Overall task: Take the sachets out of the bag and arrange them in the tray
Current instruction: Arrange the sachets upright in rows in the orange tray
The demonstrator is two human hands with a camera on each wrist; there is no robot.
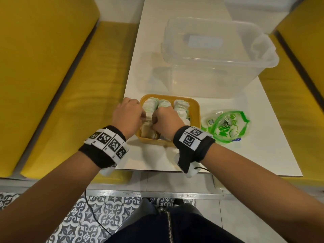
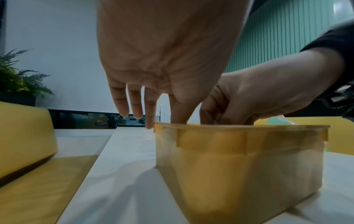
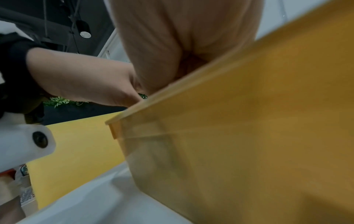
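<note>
Head view shows your left hand (image 1: 127,114) and right hand (image 1: 165,120) curled down into the yellow tray (image 1: 195,106) among the rows of sachets (image 1: 181,106); what either pinches, you cannot tell. These look light, soft and crushable, so take them by their edges. Beside the tray lies the green bag (image 1: 226,127), nearly flat

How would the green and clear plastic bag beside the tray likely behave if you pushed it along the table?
The bag lies crumpled and flattened, so it is probably floppy and would buckle rather than slide whole. It looks nearly empty, so likely very light. Its glossy film may be slippery.
</note>
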